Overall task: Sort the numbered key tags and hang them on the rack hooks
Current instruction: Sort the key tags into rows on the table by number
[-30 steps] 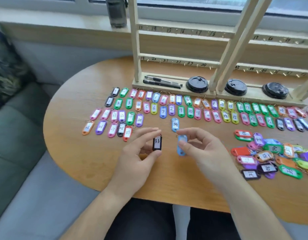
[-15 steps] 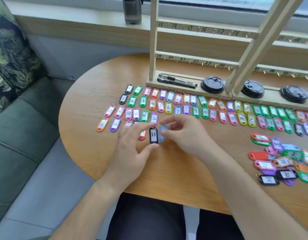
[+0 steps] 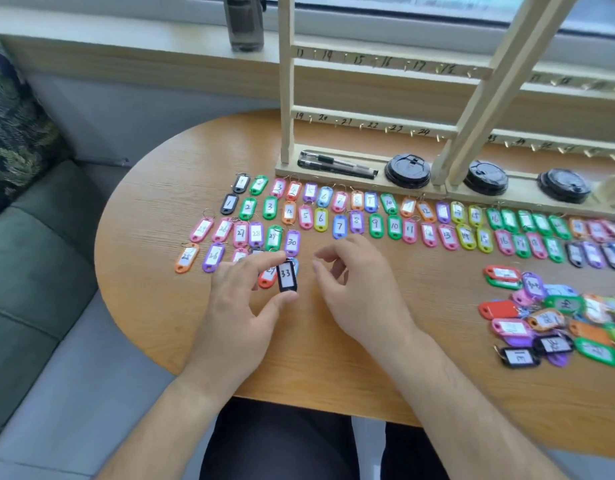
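Newly empty right hand (image 3: 361,289), apparently.

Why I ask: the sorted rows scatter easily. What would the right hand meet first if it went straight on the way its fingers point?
Probably the black tag 33, pinched upright in the left hand: the right hand points left at it across a gap. Depth is unclear.

Daylight comes through a window (image 3: 403,8) above a pale sill (image 3: 126,36); a dark bottle (image 3: 245,22) stands there; a grey-green sofa (image 3: 39,271), with what seems a leaf-patterned cushion (image 3: 15,126), adjoins the wooden table (image 3: 143,237).
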